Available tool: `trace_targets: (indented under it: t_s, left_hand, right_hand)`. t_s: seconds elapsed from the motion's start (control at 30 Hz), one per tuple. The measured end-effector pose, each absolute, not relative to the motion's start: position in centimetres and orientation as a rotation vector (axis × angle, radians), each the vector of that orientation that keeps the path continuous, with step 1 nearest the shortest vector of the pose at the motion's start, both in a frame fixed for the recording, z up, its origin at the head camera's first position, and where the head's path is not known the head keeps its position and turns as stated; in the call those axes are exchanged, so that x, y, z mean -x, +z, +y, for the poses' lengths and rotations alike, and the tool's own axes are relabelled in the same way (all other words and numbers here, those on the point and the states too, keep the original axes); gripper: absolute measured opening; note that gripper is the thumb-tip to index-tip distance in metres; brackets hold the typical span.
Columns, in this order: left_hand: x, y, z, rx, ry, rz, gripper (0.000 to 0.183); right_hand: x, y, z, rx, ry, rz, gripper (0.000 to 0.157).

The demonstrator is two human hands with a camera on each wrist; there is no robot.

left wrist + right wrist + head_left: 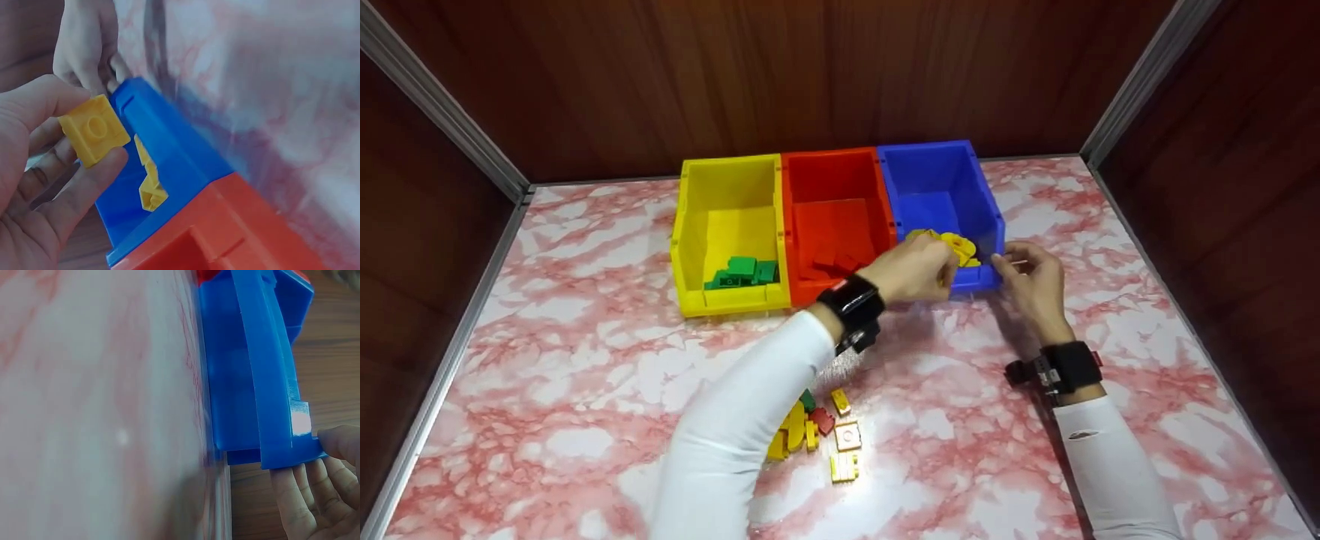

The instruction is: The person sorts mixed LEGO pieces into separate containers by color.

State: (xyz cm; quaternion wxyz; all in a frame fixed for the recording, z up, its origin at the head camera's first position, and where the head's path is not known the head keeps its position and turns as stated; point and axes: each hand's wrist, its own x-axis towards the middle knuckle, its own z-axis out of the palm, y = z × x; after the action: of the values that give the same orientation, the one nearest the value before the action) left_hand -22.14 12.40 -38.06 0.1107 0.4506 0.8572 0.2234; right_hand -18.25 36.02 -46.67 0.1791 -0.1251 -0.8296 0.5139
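A yellow toy brick (97,129) is pinched between the thumb and fingers of my left hand (915,266), over the front of the blue bin (976,279). More yellow bricks (960,247) lie inside that bin, partly covered by the hand in the head view. My right hand (1035,289) grips the blue bin's front right corner, thumb on the rim and fingers against the outer side, as the right wrist view shows.
Left of the blue bin stand a red bin (840,176) with red bricks (836,262) and a yellow bin (731,180) with green bricks (742,268). Loose yellow bricks (796,424), a red brick (823,420) and a green brick (808,400) lie on the marbled table (960,450).
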Motion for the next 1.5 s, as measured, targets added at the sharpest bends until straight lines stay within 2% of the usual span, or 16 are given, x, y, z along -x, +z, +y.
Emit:
trace_targets:
  t_s: [0.33, 0.63, 0.77, 0.97, 1.13, 1.23, 1.5]
  left_hand:
    - [24.8, -38.8, 15.2, -1.307, 0.568, 2.801, 0.004]
    - [25.2, -40.1, 14.9, -1.333, 0.416, 2.831, 0.016]
    - [24.8, -39.5, 13.6, -1.310, 0.391, 2.811, 0.033]
    - [22.8, -38.3, 10.6, -1.391, 0.286, 2.707, 0.073]
    - [19.6, -37.7, 7.1, -1.300, 0.220, 2.532, 0.106]
    - [17.7, -37.6, 5.1, -1.283, 0.159, 2.482, 0.108]
    - [14.2, -39.0, 0.9, -1.305, 0.121, 2.367, 0.093]
  right_hand:
    - [18.2, -46.8, 36.0, 0.382, 1.540, -2.318, 0.028]
    - [18.3, -46.9, 35.8, 0.337, 1.497, -2.314, 0.027]
    - [18.2, -46.9, 35.8, 0.357, 1.504, -2.318, 0.027]
    - [18.2, -46.8, 35.9, 0.391, 1.491, -2.343, 0.029]
    - [18.3, -46.9, 36.0, 0.407, 1.501, -2.348, 0.028]
    - [18.3, -46.8, 35.9, 0.403, 1.507, -2.338, 0.028]
    - [18.2, -46.8, 35.9, 0.362, 1.481, -2.325, 0.028]
